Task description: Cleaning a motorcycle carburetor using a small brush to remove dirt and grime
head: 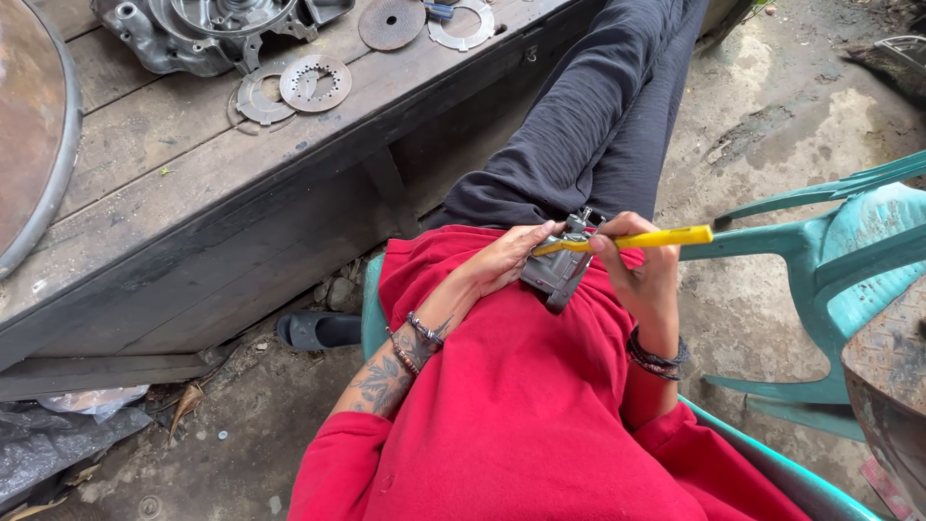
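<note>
Over my lap, my left hand [502, 262] grips a small grey metal part [558, 268]; my right hand [644, 275] pinches a yellow-handled tool [641, 238] against it.

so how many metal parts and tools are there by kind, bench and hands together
Round discs and rings on the wooden bench: 4 (perforated disc, ring, rusty disc, pale ring)
Engine casing: 1
Small grey metal part in the left hand: 1
Yellow-handled tool in the right hand: 1
Total: 7
</note>
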